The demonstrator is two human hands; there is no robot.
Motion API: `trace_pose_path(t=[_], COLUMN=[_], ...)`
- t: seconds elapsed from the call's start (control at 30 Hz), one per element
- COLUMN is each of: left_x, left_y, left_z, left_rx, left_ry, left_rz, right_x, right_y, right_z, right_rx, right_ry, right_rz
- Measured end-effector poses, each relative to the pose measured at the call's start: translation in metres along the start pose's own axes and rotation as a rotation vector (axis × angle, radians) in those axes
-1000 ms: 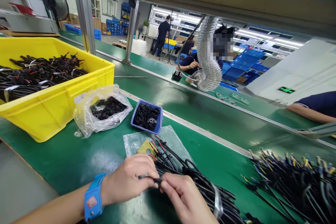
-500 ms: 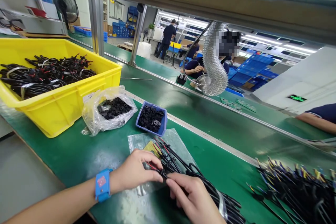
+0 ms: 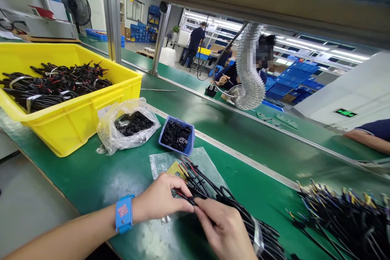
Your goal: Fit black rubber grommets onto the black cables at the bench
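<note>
Black cable end [image 3: 191, 200], red wire showing at its left, is located between the fingertips of both hands. Left hand [image 3: 164, 196]: thumb and forefinger closed narrowly on it. Right hand [image 3: 225, 221]: thumb and forefinger pinching it just beside the left fingertips. The fine detail of the piece is hidden by the fingers. Immediately beyond and right of the grip: a tied bundle of black cables [image 3: 246, 214], its wire ends over a clear plastic sheet [image 3: 210, 166]. Farther beyond the grip: a small blue bin [image 3: 190, 143] of black parts. Well left: a yellow crate [image 3: 67, 126] holding cables.
</note>
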State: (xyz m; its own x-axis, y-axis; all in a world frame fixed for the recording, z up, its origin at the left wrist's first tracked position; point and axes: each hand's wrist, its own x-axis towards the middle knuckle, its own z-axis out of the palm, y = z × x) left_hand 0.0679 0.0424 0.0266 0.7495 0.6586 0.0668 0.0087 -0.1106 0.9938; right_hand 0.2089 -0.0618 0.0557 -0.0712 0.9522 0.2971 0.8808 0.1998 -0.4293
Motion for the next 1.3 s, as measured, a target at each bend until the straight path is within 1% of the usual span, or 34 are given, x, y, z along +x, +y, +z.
trace_pose_path(t=[0.17,0.33,0.5,0.6,0.77,0.83,0.9,0.97,1.0,1.07,1.1,1.13,1.17,1.2,1.23,1.3], left_x=[0.002,0.002,0.0,0.0,0.004,0.006,0.009,0.014,0.018,0.032,0.041,0.052,0.065,0.077,0.089,0.111], left_y=[-0.004,-0.004,0.001,-0.001,-0.013,-0.014,-0.011,-0.002,0.003,0.012,0.016,0.018,0.018,0.018,0.016,0.012], left_z=[0.0,-0.003,-0.012,-0.018,-0.021,-0.022,-0.025,-0.031,-0.034,-0.04,-0.042,-0.044,-0.045,-0.046,-0.047,-0.048], left_rx=[0.036,0.042,0.13,0.139,0.086,0.075,0.102,0.174,0.228,0.377,0.494,0.63,0.787,0.945,1.026,1.11], left_ry=[0.0,0.004,0.014,0.04,0.08,0.12,0.164,0.188,0.19,0.186,0.171,0.147,0.107,0.042,-0.014,-0.111], left_rz=[0.024,0.016,0.123,0.179,0.219,0.217,0.197,0.201,0.23,0.329,0.376,0.407,0.409,0.392,0.374,0.34], right_x=[0.006,0.009,0.007,0.006,0.004,0.003,0.002,0.002,0.002,0.002,0.003,0.003,0.004,0.005,0.006,0.007], right_y=[-0.001,0.0,0.001,0.002,0.002,0.001,0.0,0.001,0.002,0.007,0.01,0.014,0.018,0.021,0.024,0.028], right_z=[0.001,0.002,0.002,0.001,-0.002,-0.005,-0.008,-0.014,-0.016,-0.022,-0.024,-0.025,-0.025,-0.025,-0.023,-0.018], right_rx=[-0.006,-0.002,-0.012,-0.017,-0.017,-0.025,-0.031,-0.032,-0.042,-0.132,-0.222,-0.333,-0.45,-0.562,-0.655,-0.77], right_ry=[0.068,0.066,0.071,0.074,0.075,0.072,0.065,0.062,0.063,0.083,0.096,0.101,0.098,0.089,0.074,0.053], right_rz=[-0.036,-0.003,0.017,0.026,0.03,0.034,0.044,0.055,0.063,0.095,0.122,0.154,0.185,0.211,0.223,0.206])
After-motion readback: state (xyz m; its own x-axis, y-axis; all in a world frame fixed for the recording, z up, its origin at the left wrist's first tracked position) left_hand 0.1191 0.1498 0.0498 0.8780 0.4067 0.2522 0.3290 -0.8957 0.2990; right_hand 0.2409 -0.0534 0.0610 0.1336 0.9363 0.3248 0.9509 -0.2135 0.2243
